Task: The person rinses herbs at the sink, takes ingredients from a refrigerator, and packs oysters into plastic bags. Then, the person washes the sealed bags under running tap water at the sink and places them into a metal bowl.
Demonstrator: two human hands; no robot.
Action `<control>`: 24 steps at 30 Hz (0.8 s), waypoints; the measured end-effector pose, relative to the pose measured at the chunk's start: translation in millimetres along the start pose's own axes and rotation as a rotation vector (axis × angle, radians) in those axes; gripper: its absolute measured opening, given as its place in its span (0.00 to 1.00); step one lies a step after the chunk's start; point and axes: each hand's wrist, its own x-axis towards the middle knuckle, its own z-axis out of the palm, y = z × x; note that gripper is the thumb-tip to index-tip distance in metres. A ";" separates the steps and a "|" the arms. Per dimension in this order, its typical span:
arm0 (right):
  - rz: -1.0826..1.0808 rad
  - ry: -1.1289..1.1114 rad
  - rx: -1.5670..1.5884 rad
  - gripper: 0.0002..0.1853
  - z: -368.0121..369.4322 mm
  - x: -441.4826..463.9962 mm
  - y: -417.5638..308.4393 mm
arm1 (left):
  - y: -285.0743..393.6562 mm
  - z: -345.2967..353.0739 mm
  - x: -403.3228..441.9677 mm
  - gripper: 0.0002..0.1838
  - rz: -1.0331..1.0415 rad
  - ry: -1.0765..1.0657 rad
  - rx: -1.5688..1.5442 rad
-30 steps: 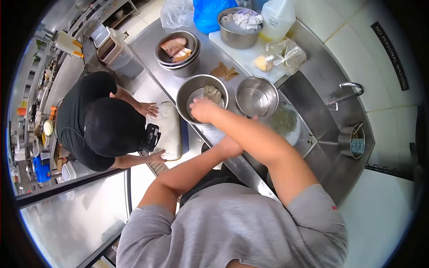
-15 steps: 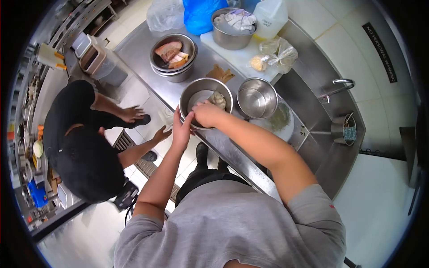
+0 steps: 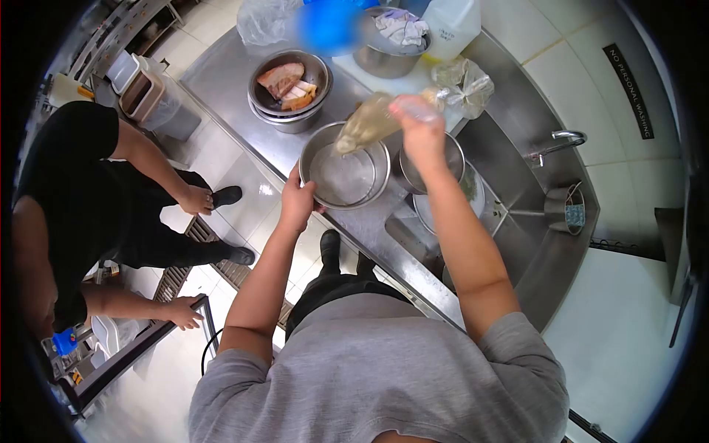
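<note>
My left hand grips the near-left rim of a round steel pot, thumb on the edge and fingers around the outside. Inside the pot only its pale, shiny bottom shows. Above its far-right side, my right hand clutches the top of a clear plastic bag. The bag hangs tilted, with its lower end over the pot and greyish-beige contents that I cannot identify. Just under my right forearm stands a second steel pot, partly covered by the arm.
Stacked steel bowls hold pieces of meat. Behind are a pot with cloths, a plastic jug, a knotted bag and a blurred blue bag. The sink tap is right; a co-worker stands left.
My right hand has lifted the plastic bag out of the pot, up and to the right. My left hand stays at the pot's rim. The co-worker has shifted left, one hand now by a dark frame.
</note>
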 end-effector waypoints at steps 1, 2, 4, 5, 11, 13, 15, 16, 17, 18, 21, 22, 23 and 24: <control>-0.045 0.070 -0.034 0.07 -5.3 5.4 -11.5 | 0.1 -0.8 -0.1 0.35 -0.005 -0.003 -0.010; -0.110 0.117 -0.093 0.08 -9.0 12.5 -10.3 | 0.9 -1.4 0.7 0.36 -0.009 -0.006 -0.019; -0.243 0.217 -0.211 0.09 -10.6 39.7 -0.6 | 4.3 -1.4 -1.2 0.37 -0.027 0.000 -0.029; -0.096 0.266 -0.176 0.10 -7.6 50.1 10.5 | 7.1 -1.0 -5.6 0.38 -0.040 0.009 -0.027; 0.537 0.340 -0.038 0.10 7.0 75.4 125.8 | 20.5 -2.9 -34.7 0.38 -0.042 0.010 -0.028; 0.744 0.297 0.100 0.08 -4.2 79.3 149.5 | 33.3 0.3 -44.2 0.38 -0.011 0.019 -0.017; 0.611 0.231 0.011 0.08 -37.2 85.9 161.7 | 48.1 4.2 -53.2 0.38 0.029 0.013 -0.019; 0.544 0.204 -0.039 0.08 -58.0 87.3 162.3 | 56.5 6.5 -57.9 0.38 0.041 -0.015 -0.003; 0.431 0.254 -0.179 0.09 -83.0 85.8 162.3 | 62.8 9.8 -62.6 0.36 0.057 -0.030 -0.014; 0.318 0.307 -0.327 0.11 -113.0 79.3 153.4 | 71.8 18.9 -69.8 0.33 0.097 0.004 -0.019; 0.200 0.357 -0.741 0.17 -209.7 45.9 165.4 | 105.5 50.3 -89.6 0.29 0.155 -0.041 0.041; 0.280 0.340 -0.897 0.21 -238.8 32.1 169.0 | 120.0 65.6 -99.8 0.28 0.158 -0.073 0.047; 0.363 0.314 -1.043 0.26 -263.6 18.6 172.6 | 126.6 79.5 -104.3 0.27 0.162 -0.104 0.060; 0.367 0.303 -1.163 0.28 -287.6 8.7 177.3 | 135.7 95.4 -110.0 0.28 0.132 -0.186 0.092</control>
